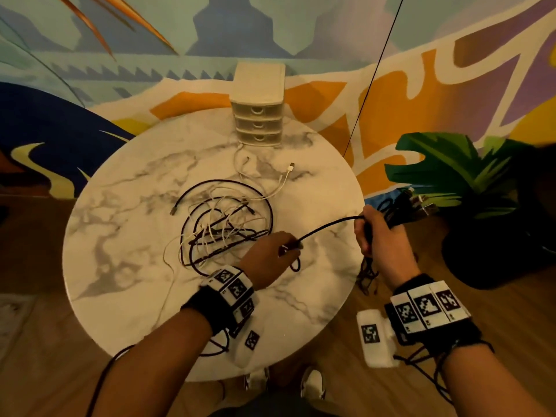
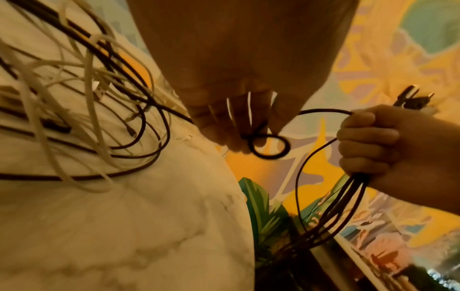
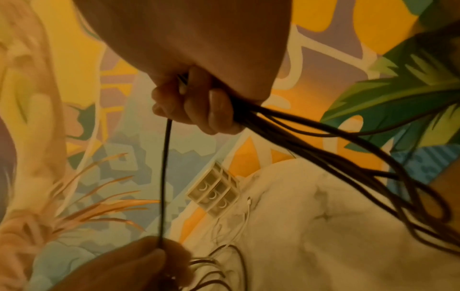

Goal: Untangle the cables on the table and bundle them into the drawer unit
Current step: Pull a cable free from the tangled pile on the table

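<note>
1. The thin black round cable (image 1: 328, 226) spans between both hands above the round white marble-pattern bench (image 1: 126, 266). The right hand (image 1: 379, 233) has its fingers (image 2: 368, 135) clamped round the gathered black loops; the left hand (image 1: 270, 256) has its fingers (image 2: 231, 118) pinched together on the cable's small loop.
2. Behind the left fingers lies the tangled heap of black and white cables (image 1: 222, 227), on the bench.
3. Risk: the held cable appears to run into the heap; a hard pull would likely tighten knots or drag the heap off the edge.
4. Risk: the loops hanging below the right fingers could slip from the grip.
5. The beige three-drawer plastic unit (image 1: 259, 115) stands beyond the fingers, drawers closed.
6. Only the left wrist view shows the small loop; only the head view shows the whole heap.
</note>
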Tool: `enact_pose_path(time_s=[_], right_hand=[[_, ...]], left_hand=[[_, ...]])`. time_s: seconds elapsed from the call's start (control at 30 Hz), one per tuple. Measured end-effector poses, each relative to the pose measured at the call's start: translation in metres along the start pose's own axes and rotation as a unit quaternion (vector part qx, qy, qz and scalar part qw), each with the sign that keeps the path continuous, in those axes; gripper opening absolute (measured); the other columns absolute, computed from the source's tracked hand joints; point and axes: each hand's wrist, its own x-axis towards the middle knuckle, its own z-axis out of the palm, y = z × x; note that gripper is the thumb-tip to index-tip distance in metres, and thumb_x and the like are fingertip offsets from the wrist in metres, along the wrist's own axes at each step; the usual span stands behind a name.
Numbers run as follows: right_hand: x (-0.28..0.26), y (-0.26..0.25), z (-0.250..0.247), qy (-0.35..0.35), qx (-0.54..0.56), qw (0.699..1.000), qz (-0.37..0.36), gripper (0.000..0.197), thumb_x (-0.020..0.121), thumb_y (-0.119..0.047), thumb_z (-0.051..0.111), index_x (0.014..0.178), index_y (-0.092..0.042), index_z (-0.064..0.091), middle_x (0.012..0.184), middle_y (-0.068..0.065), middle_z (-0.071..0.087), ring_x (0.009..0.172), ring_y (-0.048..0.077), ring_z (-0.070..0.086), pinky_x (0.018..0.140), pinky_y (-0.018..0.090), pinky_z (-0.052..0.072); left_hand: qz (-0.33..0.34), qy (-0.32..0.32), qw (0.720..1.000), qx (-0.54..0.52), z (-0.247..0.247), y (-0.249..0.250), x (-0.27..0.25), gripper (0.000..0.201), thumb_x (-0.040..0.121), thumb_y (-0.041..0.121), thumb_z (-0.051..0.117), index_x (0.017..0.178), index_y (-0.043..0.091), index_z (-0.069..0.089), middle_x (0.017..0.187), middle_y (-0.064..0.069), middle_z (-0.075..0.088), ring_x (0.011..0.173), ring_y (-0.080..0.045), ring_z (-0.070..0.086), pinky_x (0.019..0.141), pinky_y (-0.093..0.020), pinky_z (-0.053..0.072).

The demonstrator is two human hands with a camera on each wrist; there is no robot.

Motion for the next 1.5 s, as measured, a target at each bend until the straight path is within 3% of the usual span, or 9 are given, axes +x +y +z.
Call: enact_pose_path(time_s=[0.13,0.43,0.63,0.8,0.93,1.03,1.2,1.43,1.5], right_hand=[[-0.005,0.01,0.0,-0.035,0.019,0.999,-0.006,0.047,0.102,-0.029,0.035,0.066,-0.006,0.054,0.042,-0.003,0.037,0.036,0.006,0.031,0.039,0.016,0.027],[-0.025,0.05,0.072,-0.229,-0.236,0.944,-0.011,0.036,0.095,-0.047,0.045,0.102,-0.019,0.067,0.083,0.001,0.067,0.074,0.017,0.061,0.07,0.034,0.048],[-0.016,0.058,0.084,-0.187,-0.089,0.962,0.18,0.038,0.098,-0.023,0.04,0.061,-0.016,0.046,0.05,-0.001,0.04,0.043,0.014,0.035,0.045,0.025,0.026],[-0.021,0.063,0.08,-0.26,0.28,0.826,0.415,0.018,0.084,-0.026,0.053,0.07,-0.015,0.05,0.052,0.001,0.048,0.044,0.013,0.047,0.044,0.021,0.033],[-0.014,0.067,0.055,-0.327,0.347,0.74,0.475,0.036,0.083,-0.03,0.058,0.054,-0.019,0.041,0.037,-0.005,0.031,0.032,0.009,0.021,0.032,0.018,0.024],[-0.021,0.069,0.05,-0.305,0.224,0.801,0.464,0.042,0.097,-0.032,0.035,0.06,-0.015,0.045,0.04,-0.006,0.025,0.032,0.008,0.018,0.032,0.017,0.018],[-0.028,0.052,0.049,-0.167,0.02,0.962,0.217,0.047,0.099,-0.045,0.037,0.094,-0.01,0.068,0.045,-0.003,0.029,0.037,0.009,0.023,0.04,0.021,0.019],[-0.021,0.037,0.04,-0.278,-0.245,0.928,0.033,0.044,0.092,-0.044,0.055,0.054,-0.022,0.055,0.05,-0.007,0.046,0.046,0.004,0.04,0.05,0.017,0.032],[-0.014,0.044,0.033,-0.208,-0.241,0.947,0.041,0.044,0.095,-0.038,0.052,0.055,-0.02,0.051,0.049,-0.005,0.042,0.046,0.009,0.037,0.052,0.024,0.03]], left_hand=[[-0.004,0.137,0.984,-0.115,0.001,-0.005,0.0,0.016,0.091,0.017,0.059,0.094,0.005,0.068,0.09,0.001,0.052,0.075,-0.013,0.057,0.068,-0.027,0.053],[-0.122,0.158,0.978,-0.065,0.002,-0.006,-0.014,0.015,0.082,0.015,0.056,0.069,0.016,0.063,0.064,-0.002,0.065,0.062,-0.019,0.065,0.064,-0.043,0.056],[-0.06,0.254,0.962,-0.077,-0.006,0.012,-0.03,0.02,0.087,0.023,0.062,0.069,0.016,0.059,0.063,0.005,0.061,0.062,-0.007,0.057,0.063,-0.023,0.046],[0.103,0.116,0.987,0.034,0.006,0.022,-0.035,0.024,0.087,0.038,0.053,0.099,0.019,0.062,0.102,0.005,0.057,0.097,-0.011,0.049,0.088,-0.024,0.04],[0.064,-0.009,0.988,0.14,0.012,-0.014,-0.044,0.034,0.096,0.038,0.041,0.126,0.024,0.049,0.114,0.001,0.057,0.099,-0.016,0.054,0.087,-0.034,0.044],[0.068,-0.036,0.978,0.193,0.014,-0.023,-0.048,0.027,0.099,0.035,0.035,0.115,0.023,0.053,0.104,0.0,0.064,0.091,-0.021,0.059,0.076,-0.036,0.047],[0.05,-0.06,0.948,0.309,0.0,-0.015,-0.032,0.03,0.098,0.036,0.034,0.11,0.022,0.057,0.093,-0.005,0.066,0.084,-0.026,0.06,0.066,-0.032,0.044],[0.051,-0.126,0.932,0.335,0.004,-0.004,-0.027,0.031,0.093,0.038,0.042,0.098,0.021,0.066,0.081,-0.003,0.065,0.071,-0.018,0.056,0.067,-0.029,0.047],[0.071,-0.108,0.942,0.308,0.003,-0.01,-0.03,0.029,0.092,0.038,0.042,0.091,0.021,0.066,0.076,-0.001,0.064,0.068,-0.017,0.056,0.064,-0.028,0.044]])
